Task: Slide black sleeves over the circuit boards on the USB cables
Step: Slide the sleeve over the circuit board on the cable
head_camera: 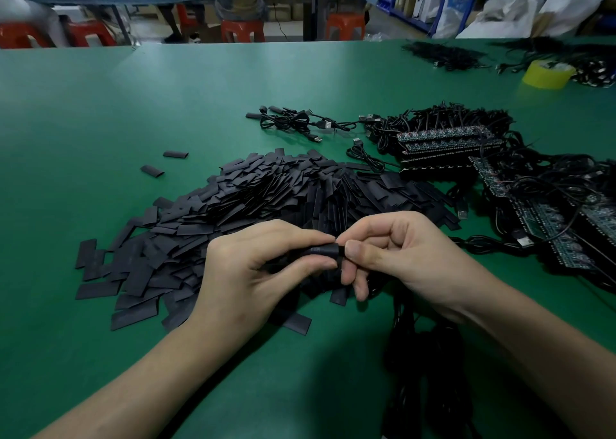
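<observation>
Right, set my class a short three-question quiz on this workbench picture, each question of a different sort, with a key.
1. True or false: the left hand and the right hand hold one black sleeve between them.
2. On the green table, the roll of yellow tape sits: A far right; B near left; C between the hands.
3. Fill in: two stray sleeves lie to the ___ of the sleeve pile.
Key: 1 true; 2 A; 3 left.
</observation>
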Demonstrator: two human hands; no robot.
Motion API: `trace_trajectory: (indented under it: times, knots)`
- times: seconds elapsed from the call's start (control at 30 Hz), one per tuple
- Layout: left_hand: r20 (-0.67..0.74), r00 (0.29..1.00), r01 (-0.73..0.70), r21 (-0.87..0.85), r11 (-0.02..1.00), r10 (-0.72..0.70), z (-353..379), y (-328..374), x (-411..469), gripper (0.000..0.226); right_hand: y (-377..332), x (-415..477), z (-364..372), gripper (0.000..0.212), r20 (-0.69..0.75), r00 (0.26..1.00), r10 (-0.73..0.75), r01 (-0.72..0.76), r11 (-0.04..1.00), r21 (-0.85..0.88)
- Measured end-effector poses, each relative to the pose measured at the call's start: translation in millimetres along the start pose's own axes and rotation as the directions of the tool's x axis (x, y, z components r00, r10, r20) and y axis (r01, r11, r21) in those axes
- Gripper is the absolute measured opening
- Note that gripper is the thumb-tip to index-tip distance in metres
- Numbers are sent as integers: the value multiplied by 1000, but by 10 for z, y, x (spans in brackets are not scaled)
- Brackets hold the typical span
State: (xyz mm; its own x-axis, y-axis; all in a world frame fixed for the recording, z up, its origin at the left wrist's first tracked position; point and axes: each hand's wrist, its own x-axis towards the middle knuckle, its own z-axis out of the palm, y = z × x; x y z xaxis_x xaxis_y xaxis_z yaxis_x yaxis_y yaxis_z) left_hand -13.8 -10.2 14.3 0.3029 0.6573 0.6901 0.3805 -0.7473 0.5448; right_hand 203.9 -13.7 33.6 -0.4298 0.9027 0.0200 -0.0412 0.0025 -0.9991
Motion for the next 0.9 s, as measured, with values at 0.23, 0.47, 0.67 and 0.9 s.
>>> trace_trajectory:
  times: [0.23, 0.47, 0.67, 0.9]
  knots:
    - [1, 1000, 16, -20, 1000, -16, 12, -5, 0, 17, 18, -2, 21, 10, -17, 1000, 5, -5, 1000, 17]
    - [-64, 996, 60, 25, 998, -59, 23, 13, 30, 22, 58, 15, 51, 7, -113, 987, -112, 108, 993, -41]
    - [-197, 926, 297, -144, 944, -321, 36, 33, 16, 31, 88, -55, 60, 13, -214, 872, -441, 279, 804, -525]
    - [-38, 921, 345, -378, 859, -387, 109, 16, 6, 50, 78, -62, 95, 7, -191, 827, -529, 313, 716, -624]
